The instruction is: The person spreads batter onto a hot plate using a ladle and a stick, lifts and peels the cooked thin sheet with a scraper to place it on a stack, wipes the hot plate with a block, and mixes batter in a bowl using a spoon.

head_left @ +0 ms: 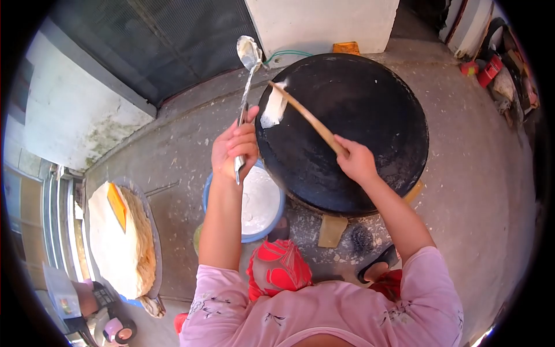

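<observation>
My left hand [235, 144] is wrapped round the handle of a metal ladle [248, 55], whose bowl, coated with white batter, points up and away. My right hand [356, 161] grips a wooden stick [312, 119] that reaches over the large round black griddle [358, 110]. Its far tip is at a strip of white batter [274, 107] near the griddle's left edge. Partly behind my left forearm is a blue basin [281, 202] holding white batter [258, 199].
A stack of thin flatbreads [118, 243] with a yellow object [117, 206] on it lies at the left. A brown block [332, 231] sits at the griddle's near edge. White panels and a dark screen stand beyond; clutter [500, 81] is at the far right.
</observation>
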Action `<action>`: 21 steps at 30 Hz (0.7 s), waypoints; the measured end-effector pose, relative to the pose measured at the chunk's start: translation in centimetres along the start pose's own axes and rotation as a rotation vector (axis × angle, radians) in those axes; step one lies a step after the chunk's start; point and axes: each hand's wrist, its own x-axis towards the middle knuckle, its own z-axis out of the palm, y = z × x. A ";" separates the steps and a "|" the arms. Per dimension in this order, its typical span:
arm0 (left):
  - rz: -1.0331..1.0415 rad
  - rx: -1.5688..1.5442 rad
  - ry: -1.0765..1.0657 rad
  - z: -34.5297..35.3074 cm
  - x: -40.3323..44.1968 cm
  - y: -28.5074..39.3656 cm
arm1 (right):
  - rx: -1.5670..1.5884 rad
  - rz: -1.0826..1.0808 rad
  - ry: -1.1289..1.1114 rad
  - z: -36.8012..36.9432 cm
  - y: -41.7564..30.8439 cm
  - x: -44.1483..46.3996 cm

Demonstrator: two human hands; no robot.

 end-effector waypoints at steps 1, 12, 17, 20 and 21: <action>-0.007 -0.009 -0.027 0.0 -0.6 -0.2 | 0.258 0.049 -0.027 1.4 0.1 -0.9; 0.151 -0.137 -0.084 -4.6 -10.9 -2.0 | 0.160 -0.064 -0.085 0.6 -0.8 -1.5; 0.294 -0.207 0.050 -8.9 -17.3 -3.3 | -0.276 -0.079 0.002 1.6 2.9 1.6; 0.360 -0.255 0.141 -12.4 -20.0 -3.2 | 0.291 0.044 0.126 4.4 1.3 -0.1; 0.405 -0.315 0.206 -13.4 -20.4 -3.4 | 0.252 0.009 0.044 2.5 -0.8 -0.7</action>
